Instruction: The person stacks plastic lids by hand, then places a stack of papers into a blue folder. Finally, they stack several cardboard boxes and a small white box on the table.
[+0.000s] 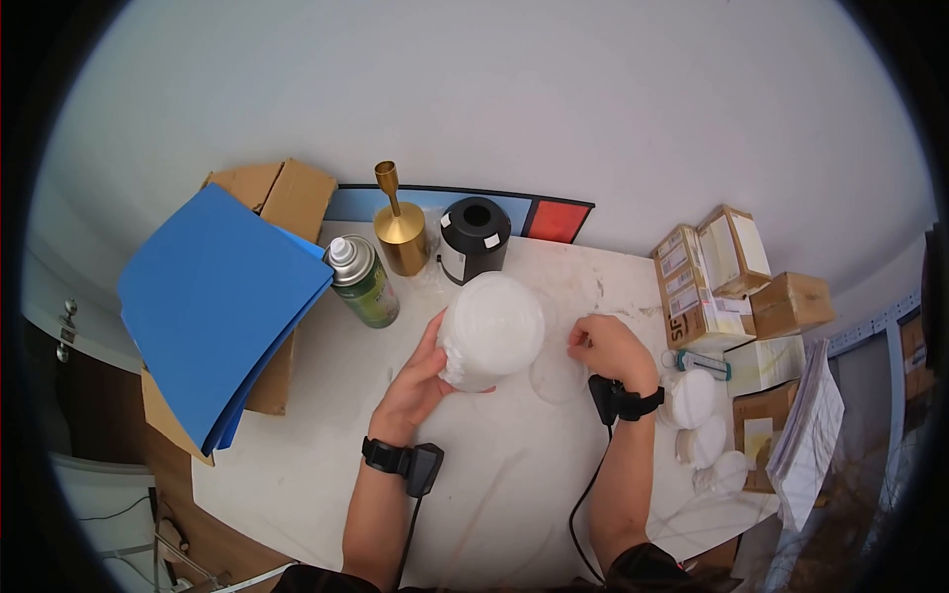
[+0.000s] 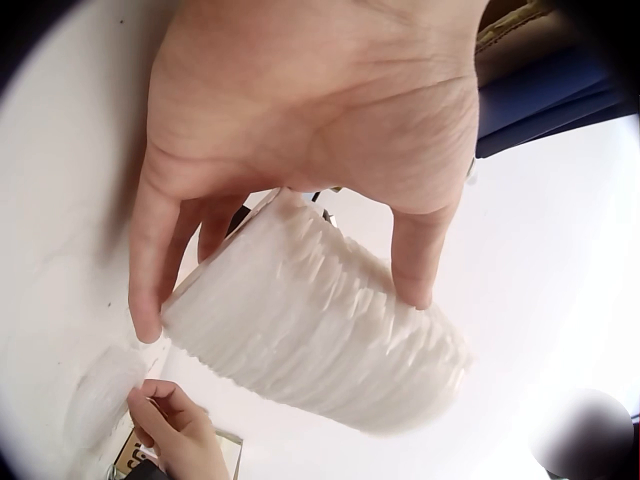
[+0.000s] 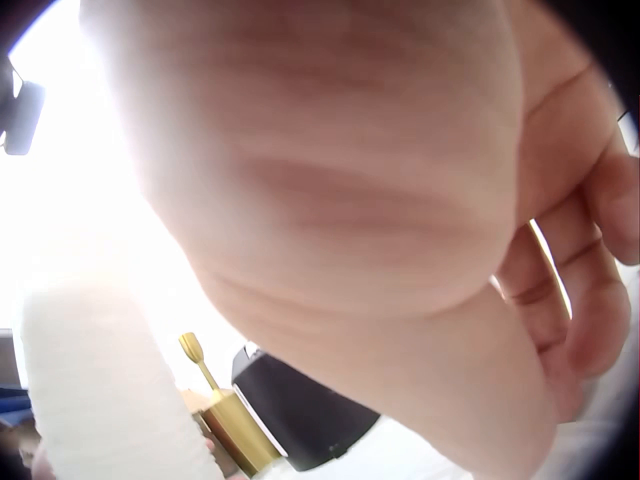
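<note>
The left hand (image 1: 420, 381) grasps one tall stack of white lids (image 1: 491, 331), lifted over the table (image 1: 494, 494) in front of one black canister (image 1: 474, 238). Right of the stack, the right hand (image 1: 613, 351) curls, pinching one clear lid (image 1: 559, 374). One gold candlestick (image 1: 399, 225) and one spray can (image 1: 362, 281) stand left of the canister.

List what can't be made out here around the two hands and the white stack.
- Right hand: head view shows only its back, so whatever its curled fingers pinch is hidden; the right wrist view is filled by the blurred palm.
- White stack gripped by the left hand: its individual pieces blur together.
- Clear round piece on the table: edges too faint to trace.
</note>
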